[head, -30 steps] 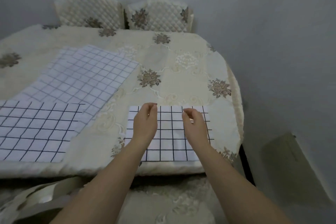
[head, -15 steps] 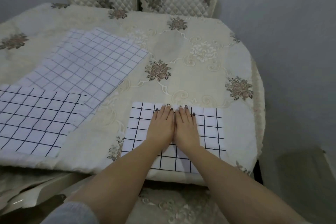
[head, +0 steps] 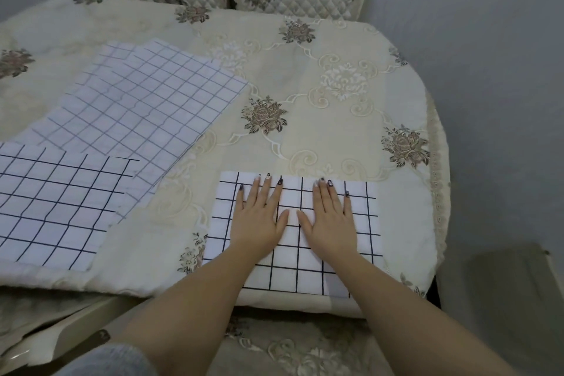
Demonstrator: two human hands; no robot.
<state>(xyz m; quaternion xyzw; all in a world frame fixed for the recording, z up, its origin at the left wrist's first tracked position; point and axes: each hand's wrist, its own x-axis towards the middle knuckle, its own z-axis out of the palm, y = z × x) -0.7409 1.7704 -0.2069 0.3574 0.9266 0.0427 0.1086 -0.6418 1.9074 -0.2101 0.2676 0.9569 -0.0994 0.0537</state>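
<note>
Folded checked cloth [head: 291,256] lay at the near edge of the table [head: 335,119], directly in front of the person. Both hands were flat on it, palms down, fingers straight and slightly fanned, gripping nothing. Left hand [head: 259,220] was left of centre and right hand [head: 331,220] right of centre, with a strip of bare cloth between the thumbs.

What changed:
- A second before, the fingers were curled at the cloth's far edge (looked like the last fold being laid down).
- Half a second before, the palms sat side by side at the centre.
- At this moment they had parted sideways.

I read that as a smoothing stroke from the centre outward. So the folding itself looked done, and this was pressing the creases flat.

Neither hand had reached the side edges yet, so I'd guess the stroke was mid-travel.

Two more checked cloths lay spread out to the left. The dark-lined cloth [head: 55,207] partly overlapped the larger pale cloth [head: 146,104]. Neither was touched.
</note>
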